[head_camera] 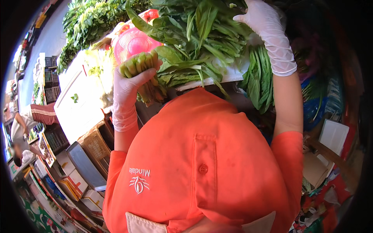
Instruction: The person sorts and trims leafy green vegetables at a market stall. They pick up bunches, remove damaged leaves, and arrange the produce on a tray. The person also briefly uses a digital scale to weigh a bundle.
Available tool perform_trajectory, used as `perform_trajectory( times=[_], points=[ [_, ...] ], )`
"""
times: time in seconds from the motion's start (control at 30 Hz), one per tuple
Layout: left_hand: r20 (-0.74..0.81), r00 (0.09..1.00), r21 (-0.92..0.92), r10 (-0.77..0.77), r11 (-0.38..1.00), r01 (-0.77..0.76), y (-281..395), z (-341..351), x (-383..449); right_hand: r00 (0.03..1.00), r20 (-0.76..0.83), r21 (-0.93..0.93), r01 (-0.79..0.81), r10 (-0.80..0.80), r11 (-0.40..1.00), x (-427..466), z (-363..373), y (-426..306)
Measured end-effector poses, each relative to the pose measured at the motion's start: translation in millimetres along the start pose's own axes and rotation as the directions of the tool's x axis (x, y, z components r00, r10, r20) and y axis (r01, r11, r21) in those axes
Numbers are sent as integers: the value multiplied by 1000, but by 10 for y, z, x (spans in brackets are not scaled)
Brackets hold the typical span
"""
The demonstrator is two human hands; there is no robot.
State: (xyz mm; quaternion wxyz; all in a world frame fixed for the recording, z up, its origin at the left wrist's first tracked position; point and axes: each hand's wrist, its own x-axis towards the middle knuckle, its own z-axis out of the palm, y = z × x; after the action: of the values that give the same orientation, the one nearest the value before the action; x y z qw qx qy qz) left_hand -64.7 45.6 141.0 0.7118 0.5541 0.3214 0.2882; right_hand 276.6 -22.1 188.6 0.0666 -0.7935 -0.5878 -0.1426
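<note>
My left hand (pixel 128 83), in a white glove, is closed around a bunch of leafy greens with thick pale-green cut stems (pixel 140 64) turned up towards me. Some browned leaves hang below that fist. At the top edge of the view is my right hand (pixel 263 20), also gloved, thumb spread. Its fingers are partly out of frame, so whether it grips anything is unclear. Between the hands, a heap of long-leaved greens (pixel 201 35) lies on a white surface (pixel 234 72). Under my right forearm, another leafy bundle (pixel 258 80) droops over the edge.
A pink mesh-like item (pixel 135 43) sits behind my left hand. Farther left are more leafy greens (pixel 90 26), a brightly lit white surface (pixel 84 113) and a brown plastic crate (pixel 94 144). A person (pixel 22 125) is at far left. A white tray (pixel 335 135) stands at right.
</note>
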Motion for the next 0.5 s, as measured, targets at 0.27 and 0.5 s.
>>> perform_trajectory(
  times=[0.27, 0.5],
  points=[
    [-3, 1000, 15, -10, 1000, 10, 19, 66, 30, 928, 190, 406, -371, 320, 835, -655, 475, 289],
    [0, 1000, 5, -24, 1000, 24, 130, 162, 60, 841, 6, 675, -403, 541, 618, -633, 1017, 339]
  ],
)
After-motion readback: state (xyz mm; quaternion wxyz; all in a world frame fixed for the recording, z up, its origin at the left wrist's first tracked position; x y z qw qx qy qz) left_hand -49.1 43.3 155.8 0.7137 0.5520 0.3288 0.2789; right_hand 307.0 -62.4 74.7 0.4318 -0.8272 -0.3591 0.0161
